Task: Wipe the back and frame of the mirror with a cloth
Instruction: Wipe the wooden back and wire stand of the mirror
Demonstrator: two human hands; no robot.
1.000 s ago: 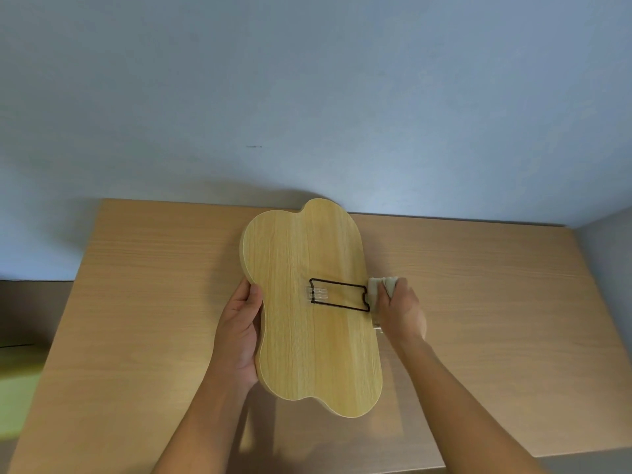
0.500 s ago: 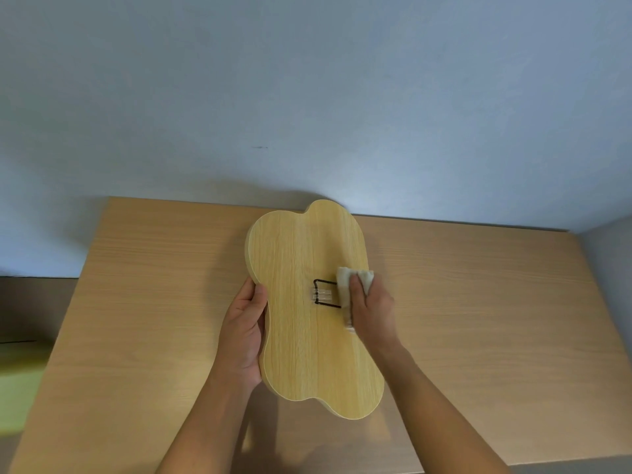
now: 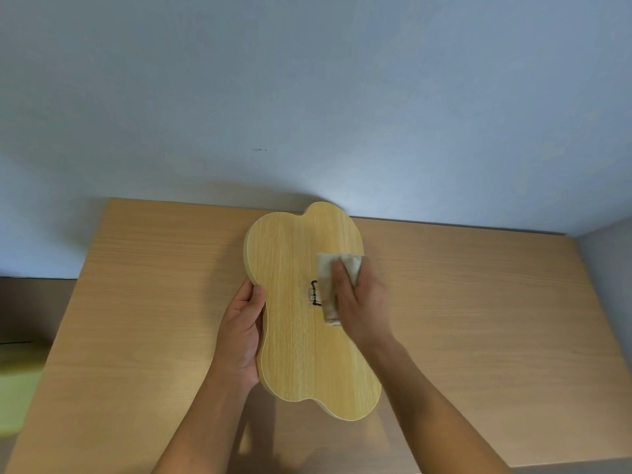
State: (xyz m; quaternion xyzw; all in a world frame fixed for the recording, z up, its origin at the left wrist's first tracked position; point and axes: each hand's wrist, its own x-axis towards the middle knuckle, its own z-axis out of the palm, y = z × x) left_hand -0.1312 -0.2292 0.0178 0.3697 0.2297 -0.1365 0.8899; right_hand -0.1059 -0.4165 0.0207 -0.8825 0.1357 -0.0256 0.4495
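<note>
Pressed flat, the right hand (image 3: 362, 302) keeps a folded pale cloth (image 3: 337, 278) under its fingers against the wooden back of the mirror (image 3: 294, 336); the grip here is a palm-down press on the cloth, not a pinch. The left hand (image 3: 239, 336) clamps the mirror's left edge at its narrow waist, thumb on the back face, fingers hidden behind.

The mirror is held back-side up, tilted, over the middle of the counter (image 3: 478, 319). Its top lobe reaches toward the counter's far edge by the wall (image 3: 307, 97), and whether its lower end rests on the counter I cannot tell. A black wire stand (image 3: 315, 293) sits on the back, half covered by the cloth.

By my judgement the panel is stiff and fairly light, since one hand steadies it, but the hidden glass face makes it fragile. The smooth veneer may slip under wiping pressure. The waist is the sensible place to hold, as the curves stop it sliding through the hand. The cloth is soft and limp, so it needs flat fingers to stay spread, and it could snag on the wire stand.
</note>
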